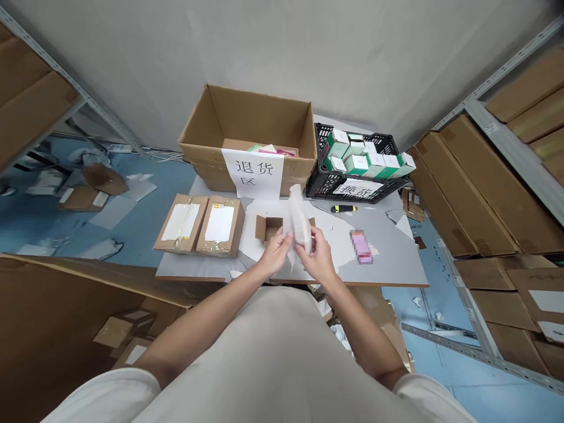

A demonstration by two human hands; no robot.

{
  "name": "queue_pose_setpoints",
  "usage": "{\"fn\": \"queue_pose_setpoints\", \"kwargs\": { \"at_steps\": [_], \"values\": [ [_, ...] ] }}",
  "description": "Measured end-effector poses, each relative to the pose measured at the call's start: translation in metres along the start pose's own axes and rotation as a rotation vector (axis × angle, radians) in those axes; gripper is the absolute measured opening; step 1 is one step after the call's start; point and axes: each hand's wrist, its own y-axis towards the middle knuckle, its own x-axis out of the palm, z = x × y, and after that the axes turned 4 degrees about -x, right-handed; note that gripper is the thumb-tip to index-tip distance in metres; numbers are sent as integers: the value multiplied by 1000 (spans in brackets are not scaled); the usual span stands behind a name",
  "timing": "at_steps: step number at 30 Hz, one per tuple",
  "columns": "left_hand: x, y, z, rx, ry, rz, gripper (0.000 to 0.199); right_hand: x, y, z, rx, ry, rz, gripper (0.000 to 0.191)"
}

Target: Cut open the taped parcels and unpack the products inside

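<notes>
My forearms converge over the front edge of the tabletop (pixel 396 258); my left hand (pixel 275 252) and right hand (pixel 318 256) grip a white wrapped item (pixel 300 220) between them, above the small open box (pixel 261 228). Two taped cartons (pixel 199 225) flank the left edge; rightward, grey surface runs past the pink item (pixel 362 247) to the front right corner.

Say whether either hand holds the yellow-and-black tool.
No, the yellow-and-black tool lies on the table, while the left hand and right hand hold a white wrapped item.
</notes>
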Motion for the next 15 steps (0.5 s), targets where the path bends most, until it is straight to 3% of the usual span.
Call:
{"fn": "queue_pose_setpoints", "kwargs": {
  "at_steps": [3, 7, 9, 11, 15],
  "values": [
    [-10, 6, 4, -4, 63, 49, 49, -8, 2, 12, 171, 450, 92, 36],
    [-32, 31, 7, -41, -16, 366, 39, -28, 3, 20, 324, 834, 275, 35],
    [-39, 41, 7, -85, -17, 451, 37, -34, 3, 19, 338, 889, 299, 35],
    [-38, 42, 9, -64, 4, 452, 50, -33, 3, 17, 326, 878, 313, 36],
    [-19, 16, 21, 281, 75, 441, 55, -19, 3, 16, 271, 774, 374, 43]
  ]
}}
